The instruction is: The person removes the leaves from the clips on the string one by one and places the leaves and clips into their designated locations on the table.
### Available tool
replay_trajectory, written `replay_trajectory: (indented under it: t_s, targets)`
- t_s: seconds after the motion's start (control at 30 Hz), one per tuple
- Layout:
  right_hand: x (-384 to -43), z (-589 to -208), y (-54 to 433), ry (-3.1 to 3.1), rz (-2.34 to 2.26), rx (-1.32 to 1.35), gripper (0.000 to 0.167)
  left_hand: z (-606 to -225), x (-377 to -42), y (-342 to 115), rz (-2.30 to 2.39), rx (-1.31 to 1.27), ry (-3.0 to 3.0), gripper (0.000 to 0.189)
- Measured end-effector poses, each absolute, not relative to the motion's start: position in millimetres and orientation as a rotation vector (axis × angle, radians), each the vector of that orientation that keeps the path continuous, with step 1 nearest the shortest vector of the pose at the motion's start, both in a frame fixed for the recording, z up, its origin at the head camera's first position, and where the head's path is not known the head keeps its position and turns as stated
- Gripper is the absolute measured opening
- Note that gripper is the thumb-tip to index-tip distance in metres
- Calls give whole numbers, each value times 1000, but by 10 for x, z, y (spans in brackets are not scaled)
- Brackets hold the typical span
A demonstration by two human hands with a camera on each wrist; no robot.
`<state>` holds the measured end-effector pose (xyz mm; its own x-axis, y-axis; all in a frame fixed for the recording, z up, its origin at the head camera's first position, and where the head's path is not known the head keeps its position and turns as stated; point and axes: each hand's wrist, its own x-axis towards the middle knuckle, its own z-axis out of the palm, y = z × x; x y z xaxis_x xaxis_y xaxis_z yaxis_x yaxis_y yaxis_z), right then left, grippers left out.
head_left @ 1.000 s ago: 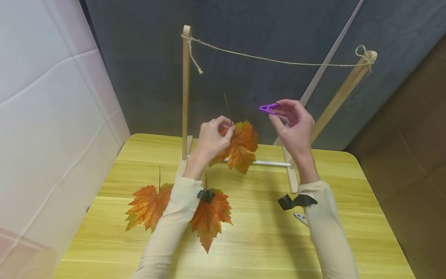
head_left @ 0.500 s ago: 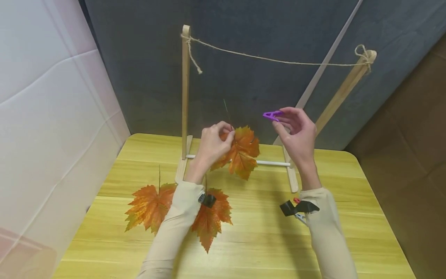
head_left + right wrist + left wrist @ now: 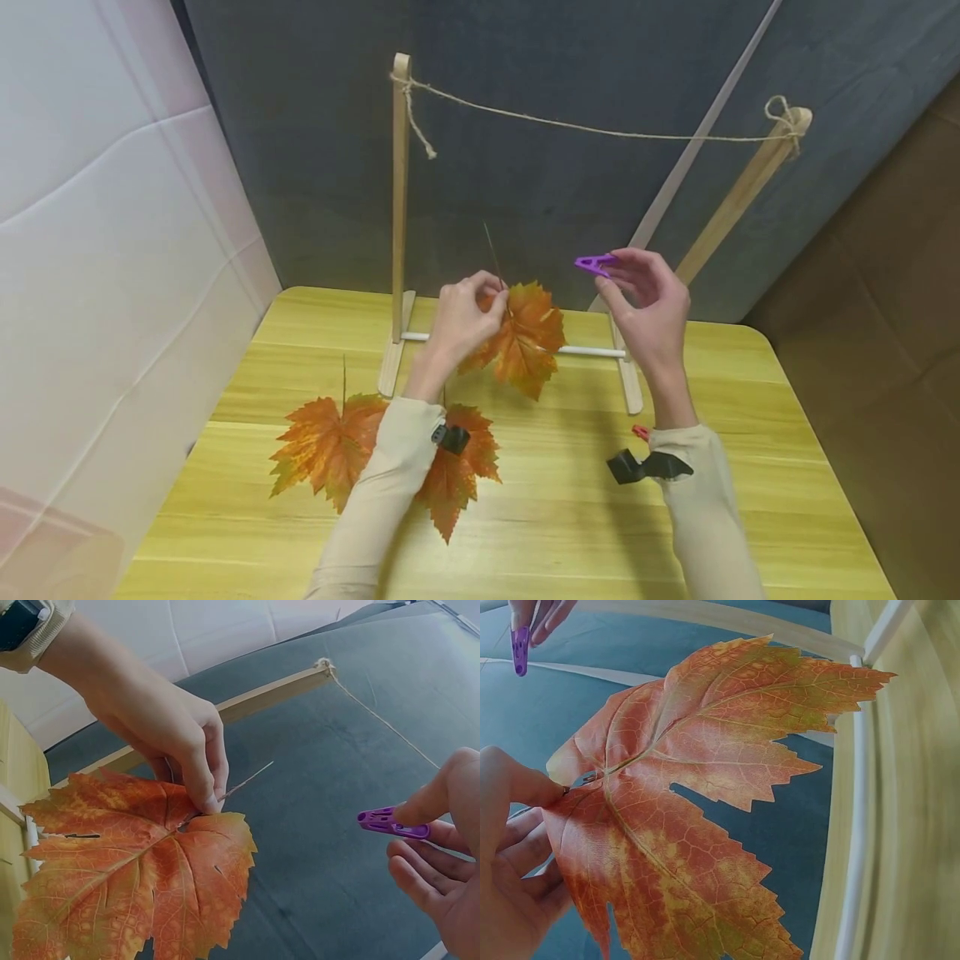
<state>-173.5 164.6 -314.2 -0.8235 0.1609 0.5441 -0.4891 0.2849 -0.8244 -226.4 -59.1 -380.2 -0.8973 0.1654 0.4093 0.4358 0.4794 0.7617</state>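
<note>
My left hand pinches an orange artificial maple leaf at the base of its thin stem, and the stem points up. In the left wrist view the leaf spreads out broadly from the thumb. To the right, my right hand pinches a purple clothespin between thumb and fingers; its nose points left toward the leaf. The right wrist view shows the clothespin apart from the leaf. Both hands are below the twine, which sags between two wooden posts.
Two more maple leaves lie on the yellow wood-grain table, partly under the left sleeve. A red clothespin lies by the right sleeve. Wooden posts stand on feet joined by a white rod.
Both hands have moved down and slightly right, carrying the leaf and the purple clothespin. The red clothespin has come into view beside the right sleeve, while the grey one is now hidden.
</note>
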Motion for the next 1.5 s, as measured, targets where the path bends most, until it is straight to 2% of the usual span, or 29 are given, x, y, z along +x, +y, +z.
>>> replay_trajectory:
  t_s: [1.5]
  targets:
    - [-1427,-3624,1873,-1989,1729,62,34,-4210,-2091,-404,-1457,-524,-2543,9]
